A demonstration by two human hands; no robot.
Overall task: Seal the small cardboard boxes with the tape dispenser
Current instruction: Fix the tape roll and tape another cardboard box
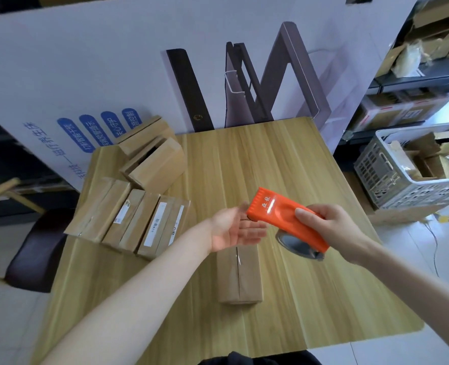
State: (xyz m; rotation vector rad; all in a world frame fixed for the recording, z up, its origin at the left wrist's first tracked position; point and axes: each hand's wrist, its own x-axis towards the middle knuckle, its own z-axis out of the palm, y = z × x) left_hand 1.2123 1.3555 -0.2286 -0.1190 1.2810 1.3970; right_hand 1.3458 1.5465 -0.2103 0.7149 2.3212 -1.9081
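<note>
A small brown cardboard box [239, 277] lies lengthwise in the middle of the wooden table [323, 285], its top flaps closed with a seam down the centre. Above its far end my right hand [334, 230] grips an orange tape dispenser [286, 219] holding a roll of clear tape, tilted with its toothed edge pointing up and left. My left hand [234, 227] hovers palm-up with straight fingers, its fingertips just under the dispenser's front edge. Whether it touches the tape I cannot tell.
Several flat boxes [128, 217] lie in a row at the table's left, two more boxes [155, 159] behind them. A large white printed carton [113, 61] stands behind the table. A grey plastic crate [413, 167] of cardboard sits on the floor at right, shelves beyond.
</note>
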